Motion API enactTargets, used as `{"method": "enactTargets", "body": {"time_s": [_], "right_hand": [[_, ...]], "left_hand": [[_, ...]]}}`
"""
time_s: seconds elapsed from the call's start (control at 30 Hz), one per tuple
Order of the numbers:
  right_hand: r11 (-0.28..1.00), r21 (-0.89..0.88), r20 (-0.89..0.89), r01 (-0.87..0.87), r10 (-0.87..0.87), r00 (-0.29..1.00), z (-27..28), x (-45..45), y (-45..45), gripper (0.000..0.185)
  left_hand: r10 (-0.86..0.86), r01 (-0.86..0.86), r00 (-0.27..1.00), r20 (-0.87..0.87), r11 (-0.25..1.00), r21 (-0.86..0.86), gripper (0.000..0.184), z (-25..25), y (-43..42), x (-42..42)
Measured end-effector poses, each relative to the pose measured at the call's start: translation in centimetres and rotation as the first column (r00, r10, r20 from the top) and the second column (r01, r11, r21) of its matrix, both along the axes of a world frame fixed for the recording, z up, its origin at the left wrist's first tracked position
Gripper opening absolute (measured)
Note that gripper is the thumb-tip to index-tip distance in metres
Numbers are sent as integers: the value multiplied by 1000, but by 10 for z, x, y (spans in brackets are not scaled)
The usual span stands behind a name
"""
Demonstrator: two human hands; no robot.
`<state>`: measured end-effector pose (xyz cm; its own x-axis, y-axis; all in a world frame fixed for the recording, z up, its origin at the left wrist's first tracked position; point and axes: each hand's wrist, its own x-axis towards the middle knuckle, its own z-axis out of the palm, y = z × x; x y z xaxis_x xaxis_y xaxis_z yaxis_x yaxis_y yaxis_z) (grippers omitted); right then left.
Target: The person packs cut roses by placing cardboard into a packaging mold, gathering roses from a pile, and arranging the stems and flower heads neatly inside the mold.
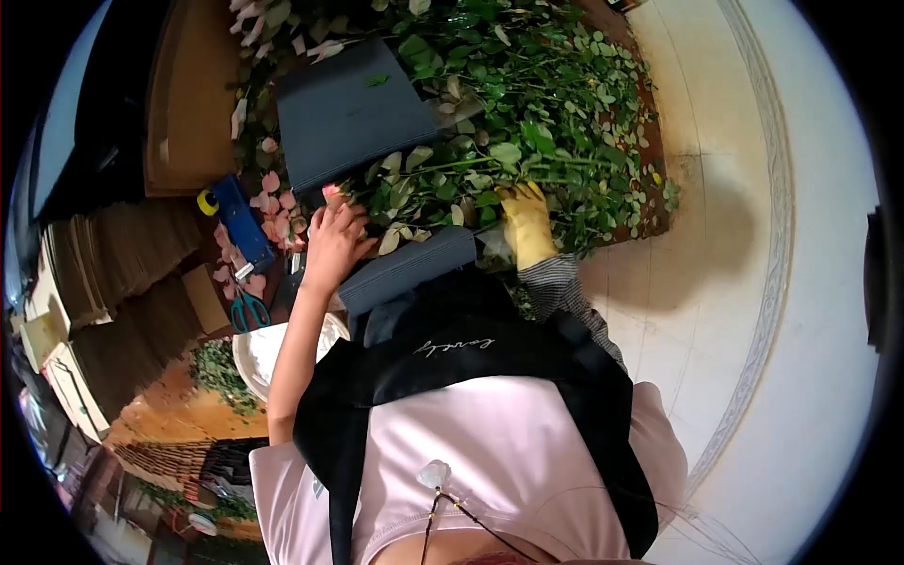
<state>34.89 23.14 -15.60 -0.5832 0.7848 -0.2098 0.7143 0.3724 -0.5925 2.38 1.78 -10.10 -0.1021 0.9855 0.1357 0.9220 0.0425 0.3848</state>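
At the gap between two dark grey ribbed blocks, my left hand (339, 240) is bare, with its fingers bent and a little apart. Its fingertips are beside a pink rose head (331, 191). In a yellow glove, my right hand (529, 221) has its fingers curled over leafy green stems (556, 169) that run across the gap. One grey block (353, 113) lies beyond the hands with a loose leaf on top; the other block (410, 268) is close to my body. The undersides of both hands are hidden.
Leafy rose stems (603, 104) cover much of the brown table. To the left are pink petals (273, 226), a blue tool (243, 226), teal-handled scissors (250, 311), a white-lined bucket (268, 353) and stacked cardboard (122, 259). A pale wall (819, 358) stands at right.
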Motion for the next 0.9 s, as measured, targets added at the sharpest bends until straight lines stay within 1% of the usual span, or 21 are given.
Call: {"method": "enactTargets", "body": {"time_s": [0.03,0.07,0.13,0.17,0.2,0.23,0.27,0.33,0.37,0.43,0.47,0.5,0.53,0.63,0.67,0.7,0.73,0.77,0.83,0.87,0.9], "right_hand": [[998,53,-118,40,-34,992,-1,-8,-4,36],[990,131,-129,49,-32,991,-1,-16,-7,36],[971,240,-21,9,-4,1000,5,-23,-7,36],[935,263,520,-238,71,851,59,-37,-7,36],[921,373,185,-112,45,982,5,-8,-12,35],[951,275,399,-142,22,917,80,-38,-14,32],[951,283,394,-124,2,919,80,-41,-14,32],[838,544,69,-39,2,998,79,-44,-10,28],[875,449,305,-183,43,951,76,-47,-9,28],[860,486,263,-155,25,964,-9,-40,2,31],[891,402,423,-208,21,906,-27,-47,13,36],[964,266,165,1,-47,985,-28,-57,16,35],[960,278,159,15,-61,985,-26,-53,23,35],[924,288,327,-250,151,933,58,-61,31,37],[897,281,383,-341,221,897,84,-64,33,39],[859,268,440,-436,293,849,96,-64,34,42],[854,386,251,-348,265,931,89,-56,30,45],[850,341,334,-401,289,897,93,-53,29,44],[826,395,262,-402,318,911,90,-43,22,48],[828,389,262,-403,319,911,89,-40,22,48],[837,329,310,-438,343,887,89,-39,25,50]], "left_hand": [[-17,17,1000,-15,1000,1,32,-3,-2,1],[11,-11,1000,-7,1000,2,34,-7,-5,3],[24,-24,999,25,1000,-1,38,-12,-6,3],[18,-18,999,28,1000,4,36,-8,-5,4],[13,-13,1000,21,1000,-2,36,-8,-4,4],[14,-13,1000,14,1000,-6,35,-9,-4,3],[9,-9,1000,5,1000,6,35,-8,-4,3],[-6,6,1000,-2,1000,17,35,-7,-3,4],[-3,3,1000,-3,1000,21,35,-8,-3,4],[-25,25,999,-25,1000,16,34,-12,-5,3],[-23,23,999,-41,1000,3,34,-12,-5,3],[-15,14,998,-56,1000,-6,34,-13,-3,4],[-5,4,999,-34,1000,-30,34,-14,-4,4],[14,-15,999,-31,999,-48,35,-14,-5,3],[9,-10,999,-35,999,-32,36,-17,-6,2],[21,-22,999,-34,999,-34,36,-15,-6,3],[21,-21,999,-26,999,-28,37,-15,-5,3],[23,-23,1000,-15,999,-27,39,-15,-6,4],[27,-27,1000,-1,999,-30,40,-15,-6,4],[17,-17,1000,8,999,-27,41,-13,-6,4],[15,-15,1000,8,999,-29,41,-10,-6,4]]}}
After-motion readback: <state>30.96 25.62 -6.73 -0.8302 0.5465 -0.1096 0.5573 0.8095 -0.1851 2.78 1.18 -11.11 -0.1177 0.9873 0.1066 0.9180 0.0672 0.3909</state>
